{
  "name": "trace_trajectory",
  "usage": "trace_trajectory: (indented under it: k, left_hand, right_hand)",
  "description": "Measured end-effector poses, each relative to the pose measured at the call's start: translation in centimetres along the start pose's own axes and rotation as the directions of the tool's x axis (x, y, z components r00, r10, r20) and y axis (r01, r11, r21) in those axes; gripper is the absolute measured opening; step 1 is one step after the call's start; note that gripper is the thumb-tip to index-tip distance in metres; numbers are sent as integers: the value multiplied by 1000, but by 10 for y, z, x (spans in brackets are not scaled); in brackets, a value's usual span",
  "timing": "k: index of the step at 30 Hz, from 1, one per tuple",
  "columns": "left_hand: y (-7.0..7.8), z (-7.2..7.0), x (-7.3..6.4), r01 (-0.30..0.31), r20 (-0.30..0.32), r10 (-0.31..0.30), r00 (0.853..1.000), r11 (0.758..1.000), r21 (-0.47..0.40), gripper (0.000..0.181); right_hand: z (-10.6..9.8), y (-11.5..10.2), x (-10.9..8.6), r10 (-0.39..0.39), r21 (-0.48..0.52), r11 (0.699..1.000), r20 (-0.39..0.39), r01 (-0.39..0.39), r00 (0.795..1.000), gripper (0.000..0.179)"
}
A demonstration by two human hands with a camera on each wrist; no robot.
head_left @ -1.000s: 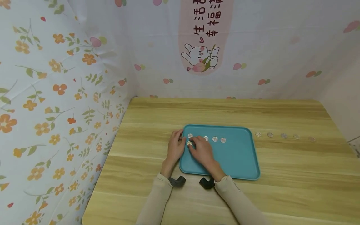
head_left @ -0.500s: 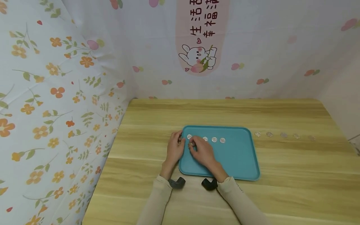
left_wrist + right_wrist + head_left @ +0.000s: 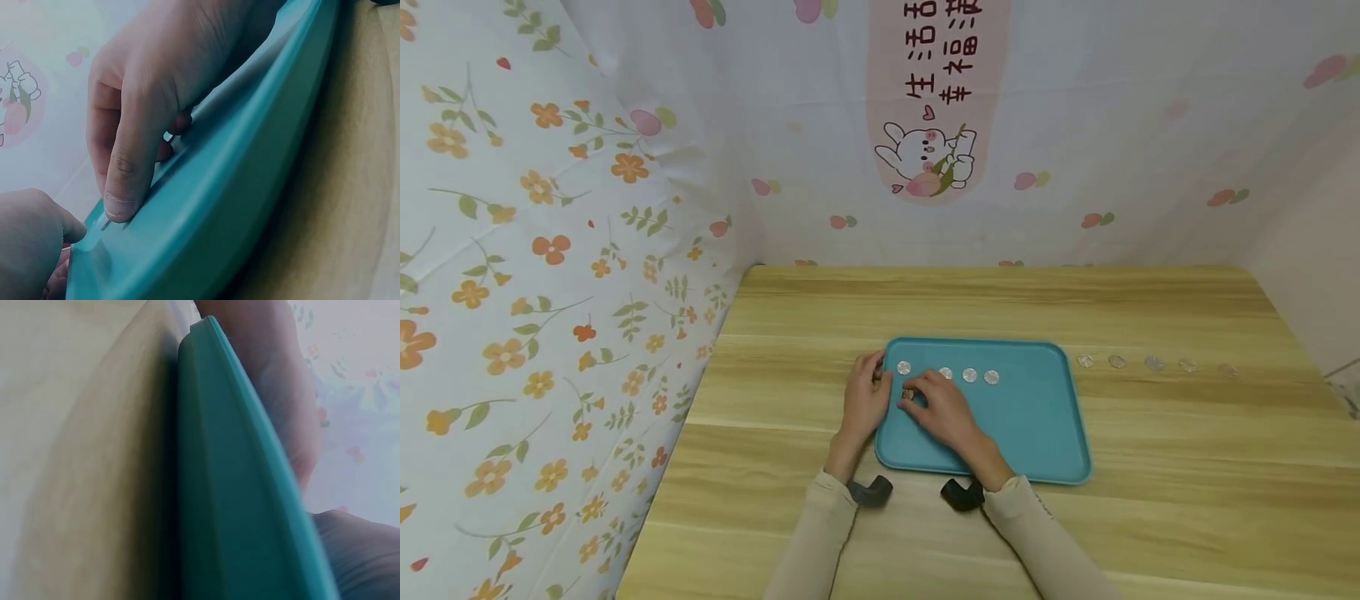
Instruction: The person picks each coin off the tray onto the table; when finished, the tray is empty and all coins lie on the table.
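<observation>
A blue-green tray (image 3: 1037,425) lies on the wooden table. My left hand (image 3: 865,400) grips its left rim near the far corner, thumb over the edge. Low over the tray's left part, my right hand (image 3: 943,412) pinches a silver coin (image 3: 908,394) that stands tilted on edge between thumb and fingertips. In the left wrist view the right thumb presses against that coin (image 3: 105,223), close to the tray surface. Just beyond lies a separate coin (image 3: 904,367) at the far left corner. Farther right on the tray are three more, such as this coin (image 3: 970,376); the nearest is partly covered by my right hand.
Several silver coins (image 3: 1154,363) form a row on the table (image 3: 1187,458) right of the tray. Dark curved pieces (image 3: 871,492) sit by both wrists. A patterned cloth (image 3: 805,125) hangs behind the table, with a floral one (image 3: 550,292) at the left.
The coin by my right fingertips lay flat and now is tipped up on edge, drawn slightly toward me. My left hand stays at the rim. The head view has shifted slightly.
</observation>
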State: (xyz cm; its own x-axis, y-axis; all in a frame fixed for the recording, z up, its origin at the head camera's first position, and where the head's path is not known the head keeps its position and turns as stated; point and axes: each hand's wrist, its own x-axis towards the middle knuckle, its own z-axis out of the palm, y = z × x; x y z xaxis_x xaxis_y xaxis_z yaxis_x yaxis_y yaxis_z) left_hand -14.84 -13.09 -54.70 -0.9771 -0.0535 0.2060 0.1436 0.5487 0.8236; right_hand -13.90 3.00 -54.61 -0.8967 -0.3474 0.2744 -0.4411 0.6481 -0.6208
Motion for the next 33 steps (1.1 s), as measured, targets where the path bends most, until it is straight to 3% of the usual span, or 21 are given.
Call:
trace_trajectory:
  k: [14, 23, 33]
  left_hand:
    - [-1, 2, -4, -20, -4, 20, 1000, 1000, -2, 40]
    - [-1, 0, 2, -27, -30, 28, 999, 1000, 10, 40]
    - [-1, 2, 0, -24, -20, 24, 1000, 1000, -1, 40]
  right_hand:
    - [-6, 0, -10, -29, 77, 996, -78, 35, 996, 25]
    - [-39, 17, -12, 51, 111, 993, -154, -34, 987, 27]
    - [-83, 55, -38, 147, 151, 982, -244, -112, 958, 25]
